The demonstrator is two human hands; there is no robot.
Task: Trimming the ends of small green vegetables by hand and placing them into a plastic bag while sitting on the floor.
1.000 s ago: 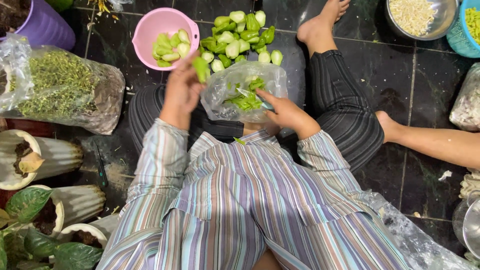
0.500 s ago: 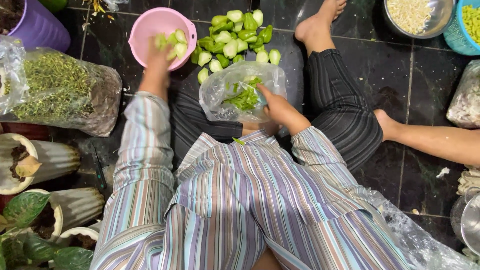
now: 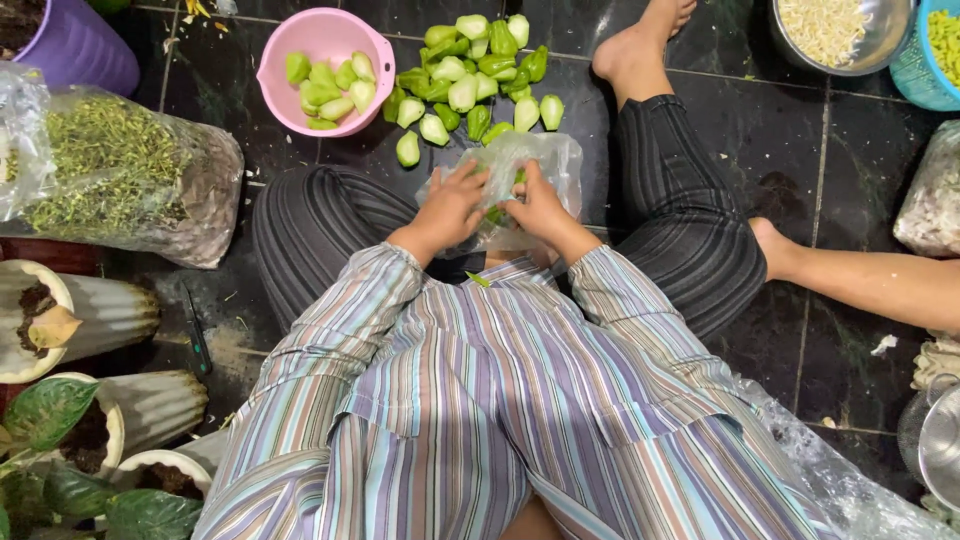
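Note:
I sit cross-legged on a dark tiled floor. My left hand and my right hand both grip a clear plastic bag of green vegetable scraps in my lap. Just beyond the bag lies a pile of cut green vegetable pieces on the floor. A pink bowl to the left of the pile holds several more green pieces.
A clear bag of green sprigs lies at left, near a purple pot. White ribbed planters stand at lower left. A metal bowl of sprouts and a blue basket sit top right. Another person's leg reaches in from the right.
My left hand dropped a green piece in the pink bowl, then came back to the bag. Both hands now hold the bag together.

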